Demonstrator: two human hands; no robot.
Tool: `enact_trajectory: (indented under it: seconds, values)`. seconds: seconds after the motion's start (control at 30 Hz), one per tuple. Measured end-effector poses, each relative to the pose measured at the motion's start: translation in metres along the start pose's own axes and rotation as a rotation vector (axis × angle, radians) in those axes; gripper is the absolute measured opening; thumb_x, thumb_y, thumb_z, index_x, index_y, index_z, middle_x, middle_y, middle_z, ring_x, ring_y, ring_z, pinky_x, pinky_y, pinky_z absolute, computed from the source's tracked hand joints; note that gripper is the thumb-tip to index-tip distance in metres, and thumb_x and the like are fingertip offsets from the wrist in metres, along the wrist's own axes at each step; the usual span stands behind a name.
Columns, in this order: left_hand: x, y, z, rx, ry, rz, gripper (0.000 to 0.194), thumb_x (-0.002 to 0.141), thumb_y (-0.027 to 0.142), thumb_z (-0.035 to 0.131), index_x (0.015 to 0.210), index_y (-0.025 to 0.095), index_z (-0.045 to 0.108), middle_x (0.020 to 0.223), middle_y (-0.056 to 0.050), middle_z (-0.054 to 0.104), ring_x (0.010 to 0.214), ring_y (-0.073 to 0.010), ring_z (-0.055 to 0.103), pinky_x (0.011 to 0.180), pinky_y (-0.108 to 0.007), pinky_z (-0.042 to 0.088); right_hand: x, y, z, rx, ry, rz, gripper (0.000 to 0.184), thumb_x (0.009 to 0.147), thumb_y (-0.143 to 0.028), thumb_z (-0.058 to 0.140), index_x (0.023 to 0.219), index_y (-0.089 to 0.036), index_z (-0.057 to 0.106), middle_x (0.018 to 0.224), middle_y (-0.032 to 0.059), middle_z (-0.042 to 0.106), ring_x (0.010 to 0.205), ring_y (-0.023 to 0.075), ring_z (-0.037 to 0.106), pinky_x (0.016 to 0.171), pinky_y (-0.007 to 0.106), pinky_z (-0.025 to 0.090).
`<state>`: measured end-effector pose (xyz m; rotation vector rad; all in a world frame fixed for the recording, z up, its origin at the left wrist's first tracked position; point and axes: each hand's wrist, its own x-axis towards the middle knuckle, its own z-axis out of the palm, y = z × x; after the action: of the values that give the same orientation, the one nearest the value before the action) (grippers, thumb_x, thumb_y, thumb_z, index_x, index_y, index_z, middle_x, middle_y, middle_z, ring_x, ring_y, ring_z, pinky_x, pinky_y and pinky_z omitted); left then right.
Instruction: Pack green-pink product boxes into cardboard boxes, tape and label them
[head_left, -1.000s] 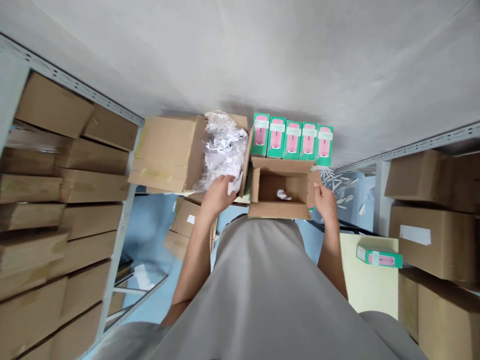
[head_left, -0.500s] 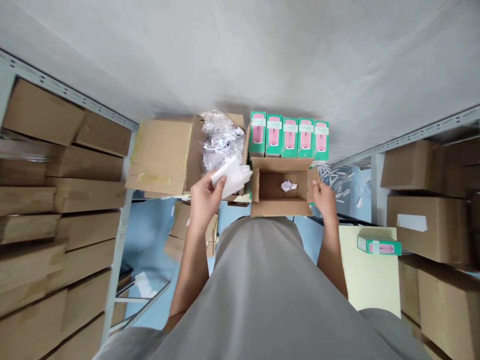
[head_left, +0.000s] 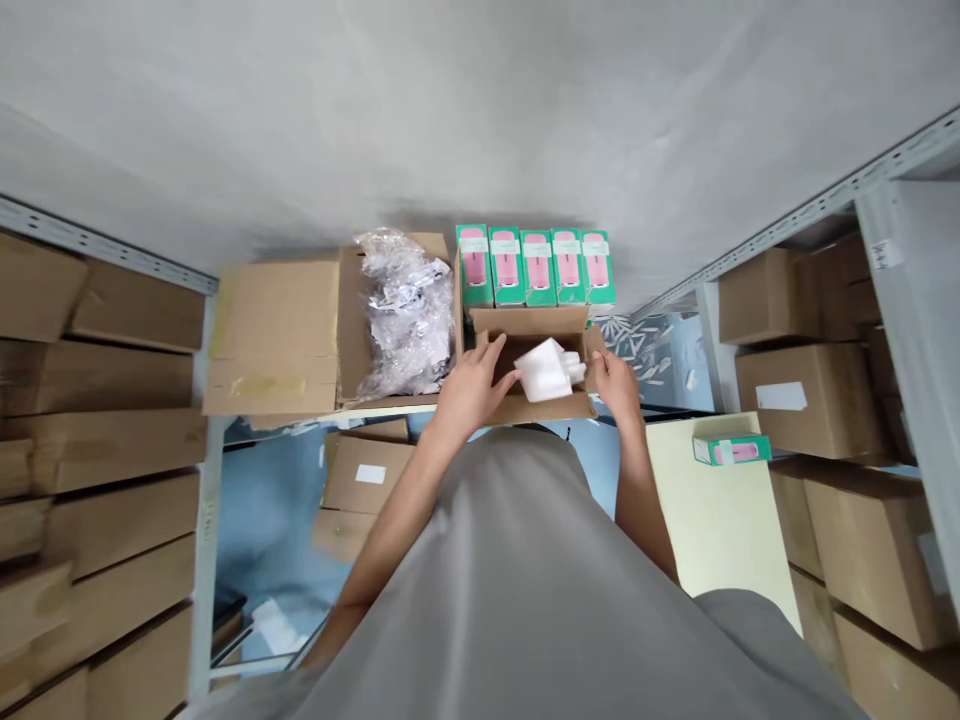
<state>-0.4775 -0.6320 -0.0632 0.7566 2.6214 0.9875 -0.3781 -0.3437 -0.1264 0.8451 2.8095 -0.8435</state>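
A small open carton point(head_left: 532, 318) stands upright in front of me with its flaps spread. At its mouth is a folded white sheet point(head_left: 546, 372), paper or foam; I cannot tell if it rests on anything. My left hand point(head_left: 472, 388) is at the carton's left side, fingers apart, thumb tip close to the white sheet's left edge. On the right, my right hand point(head_left: 616, 384) pinches the carton's right flap point(head_left: 595, 343). The white sheet covers much of the carton's inside, so the crumpled paper seen there earlier is hidden.
Left of the carton, a larger box point(head_left: 274, 335) holds crumpled clear plastic wrap point(head_left: 409, 320). Several green boxes point(head_left: 538, 268) with pink pictures line the wall behind. Another green box point(head_left: 731, 449) lies on a pale board. Shelves of brown cartons point(head_left: 821, 400) flank both sides.
My left hand has moved right to the carton, and its fingers have come off the white sheet, which is now at the carton's mouth. My right hand keeps hold of the flap.
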Motion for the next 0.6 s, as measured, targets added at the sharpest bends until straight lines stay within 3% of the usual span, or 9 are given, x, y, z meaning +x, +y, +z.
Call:
enact_trajectory:
  seconds: [0.1,0.17,0.3,0.37,0.43,0.6]
  values:
    - [-0.012,-0.013,0.007,0.142,-0.066,0.04,0.055,0.107,0.032,0.072,0.159,0.015,0.064,0.157,-0.022,0.069,0.15,-0.0408,0.064,0.128,-0.058,0.052,-0.012,0.01,0.003,0.126,0.074,-0.004,0.062,0.116,-0.06,0.033,0.109,-0.019,0.078,0.108,0.0205,0.084,0.099,0.0349,0.076,0.086,0.041,0.052]
    - [-0.022,-0.019,0.012,0.168,-0.055,0.07,0.053,0.107,0.027,0.069,0.158,0.015,0.065,0.168,-0.023,0.06,0.159,-0.0405,0.057,0.133,-0.058,0.049,-0.025,0.019,0.003,0.224,0.133,0.017,0.063,0.114,-0.068,0.035,0.096,-0.022,0.074,0.1,0.0171,0.083,0.093,0.0317,0.073,0.083,0.039,0.053]
    - [-0.031,-0.024,0.029,0.178,-0.018,0.043,0.051,0.106,0.013,0.053,0.155,0.015,0.068,0.186,-0.024,0.035,0.163,-0.041,0.053,0.128,-0.058,0.054,-0.064,0.034,0.007,0.361,0.251,0.096,0.064,0.109,-0.078,0.041,0.077,-0.026,0.058,0.075,0.0063,0.071,0.074,0.0233,0.061,0.072,0.034,0.047]
    - [-0.03,-0.025,0.039,0.178,-0.031,0.001,0.051,0.106,0.011,0.046,0.15,0.015,0.072,0.184,-0.023,0.04,0.157,-0.0425,0.059,0.125,-0.061,0.056,-0.088,0.036,0.012,0.356,0.294,0.16,0.062,0.109,-0.076,0.043,0.074,-0.027,0.055,0.069,0.0035,0.066,0.07,0.0211,0.056,0.07,0.033,0.044]
    - [-0.026,-0.026,0.045,0.157,-0.044,-0.013,0.052,0.105,0.01,0.044,0.146,0.014,0.075,0.174,-0.023,0.056,0.151,-0.0426,0.065,0.126,-0.063,0.054,-0.113,0.035,0.018,0.322,0.299,0.248,0.061,0.111,-0.072,0.044,0.072,-0.026,0.056,0.07,0.0042,0.067,0.07,0.0209,0.056,0.071,0.033,0.044]
    - [-0.028,-0.01,0.053,0.033,-0.046,0.068,0.051,0.102,0.01,0.048,0.143,0.016,0.078,0.155,-0.018,0.075,0.144,-0.0372,0.071,0.13,-0.055,0.052,-0.18,0.048,0.022,0.345,0.3,0.444,0.063,0.114,-0.068,0.039,0.09,-0.022,0.075,0.098,0.0141,0.084,0.09,0.0265,0.073,0.079,0.033,0.052]
